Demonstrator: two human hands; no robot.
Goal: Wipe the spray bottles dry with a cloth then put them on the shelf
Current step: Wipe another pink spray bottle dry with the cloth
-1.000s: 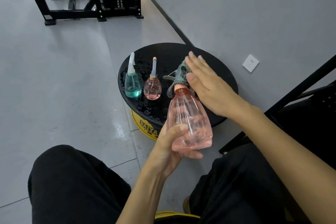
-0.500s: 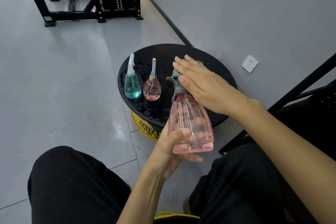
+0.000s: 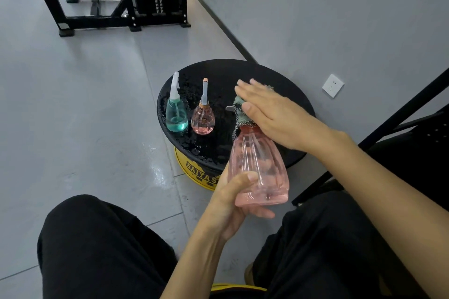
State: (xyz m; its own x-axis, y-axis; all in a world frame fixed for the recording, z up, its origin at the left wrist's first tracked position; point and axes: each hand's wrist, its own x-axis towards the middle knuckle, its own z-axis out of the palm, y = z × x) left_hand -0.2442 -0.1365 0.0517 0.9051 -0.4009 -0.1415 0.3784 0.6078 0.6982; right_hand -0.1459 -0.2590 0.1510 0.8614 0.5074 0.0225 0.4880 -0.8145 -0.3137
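Pink clear plastic, the large spray bottle is held in the air over the near edge of the round black desk, its neck tilted toward the far side. The left hand has the grip on its lower body, thumb across the front and fingers curled under the base. The right hand lies flat, fingers straight, and presses a checked grey-green cloth onto the bottle's spray head; the head is mostly hidden, only the trigger tip pokes out left. Step in hand, by my reading: drying the top of the first bottle. The bottle's body shows no clear sign either way, so wiping it probably comes next; that calls for sliding the cloth down the ribbed sides while the left hand turns the bottle. A teal bottle and a small pink bottle stand side by side on the desk's left, among water drops, untouched. No shelf that I can be sure of is in view.
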